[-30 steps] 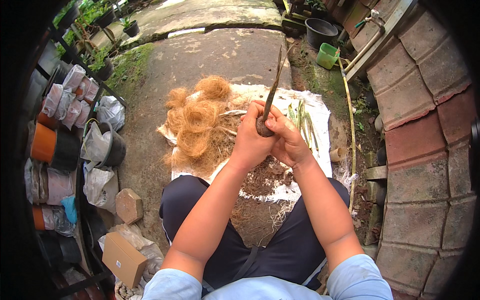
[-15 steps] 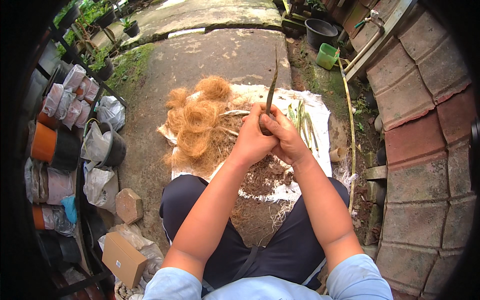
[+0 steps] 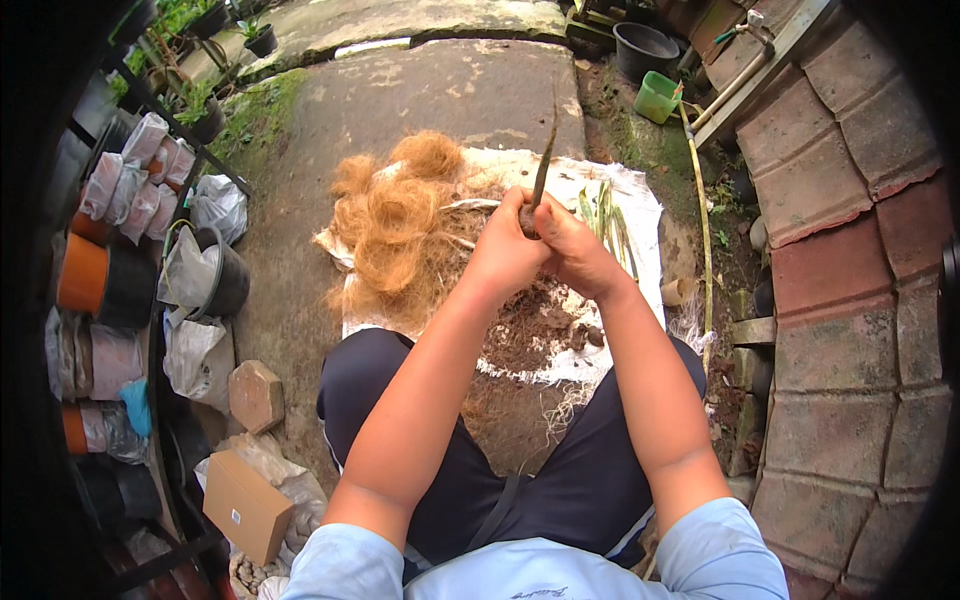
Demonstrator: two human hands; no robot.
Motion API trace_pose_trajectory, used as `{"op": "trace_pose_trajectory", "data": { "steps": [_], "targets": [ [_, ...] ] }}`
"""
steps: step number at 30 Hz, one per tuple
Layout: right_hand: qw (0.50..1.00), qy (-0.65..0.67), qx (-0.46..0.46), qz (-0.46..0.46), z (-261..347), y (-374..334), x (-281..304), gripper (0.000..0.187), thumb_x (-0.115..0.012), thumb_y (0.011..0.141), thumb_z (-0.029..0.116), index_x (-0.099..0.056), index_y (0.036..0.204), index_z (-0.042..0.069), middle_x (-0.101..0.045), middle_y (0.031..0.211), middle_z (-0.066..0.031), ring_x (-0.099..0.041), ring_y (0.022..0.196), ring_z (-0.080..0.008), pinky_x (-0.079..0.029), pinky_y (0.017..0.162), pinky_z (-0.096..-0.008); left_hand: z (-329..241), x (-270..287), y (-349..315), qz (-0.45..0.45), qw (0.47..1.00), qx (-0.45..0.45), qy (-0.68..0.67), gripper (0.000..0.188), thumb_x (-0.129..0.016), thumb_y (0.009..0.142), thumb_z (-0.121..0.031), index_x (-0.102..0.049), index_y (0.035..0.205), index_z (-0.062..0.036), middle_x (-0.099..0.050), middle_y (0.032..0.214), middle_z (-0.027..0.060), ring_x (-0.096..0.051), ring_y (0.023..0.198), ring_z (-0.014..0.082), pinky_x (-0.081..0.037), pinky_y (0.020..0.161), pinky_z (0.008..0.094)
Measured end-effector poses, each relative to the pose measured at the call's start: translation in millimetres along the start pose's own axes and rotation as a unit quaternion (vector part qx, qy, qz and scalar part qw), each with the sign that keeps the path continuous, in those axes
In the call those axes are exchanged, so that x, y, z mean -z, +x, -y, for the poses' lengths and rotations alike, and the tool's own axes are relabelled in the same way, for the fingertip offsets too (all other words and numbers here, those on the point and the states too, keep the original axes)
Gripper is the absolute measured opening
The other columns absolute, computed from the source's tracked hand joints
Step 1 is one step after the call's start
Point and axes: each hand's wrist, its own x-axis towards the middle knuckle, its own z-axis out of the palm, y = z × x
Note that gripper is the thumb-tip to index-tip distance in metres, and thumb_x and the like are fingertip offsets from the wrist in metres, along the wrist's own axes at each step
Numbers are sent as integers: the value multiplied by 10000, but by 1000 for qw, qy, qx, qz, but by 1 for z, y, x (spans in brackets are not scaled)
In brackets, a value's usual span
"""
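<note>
We hold a thin brown stem between both hands over the white sheet. Our left hand and right hand close together around its lower end; its long axis runs up and away, tip pointing far, tilted slightly right.

Coir heap left of hands, leaf cuttings right.

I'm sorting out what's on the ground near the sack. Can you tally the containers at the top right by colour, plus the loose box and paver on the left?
Black pot: 1
Green cup: 1
Cardboard box: 1
Hexagonal paver: 1
Total: 4
</note>
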Motion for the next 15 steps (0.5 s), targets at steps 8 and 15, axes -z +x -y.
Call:
{"op": "trace_pose_trajectory", "data": {
  "steps": [8, 15],
  "targets": [
    [986, 106, -50, -118, -71, 44, 45, 863, -350, 1047, 767, -555, 1395, 4, -624, 1303, -184, -670, 1196, -245, -605, 925, -426, -3, 6, -3, -98, 994, 39, -4, 365, -671, 845, 65, -562, 1184, -16, -719, 964, 92, -690, 839, 146, -545, 717, 306],
    [890, -233, -205, -333, -223, 28, 129, 215, -674, 1049, 220, -733, 984, 24, -741, 808, -70, -751, 851, -188, -591, 776, -357, 1, 8, 1, -97, 994, 33, 38, 475, -722, 785, -28, -595, 1242, -65, -620, 853, 5, -524, 629, 77, -412, 557, 272]
  ]
}}
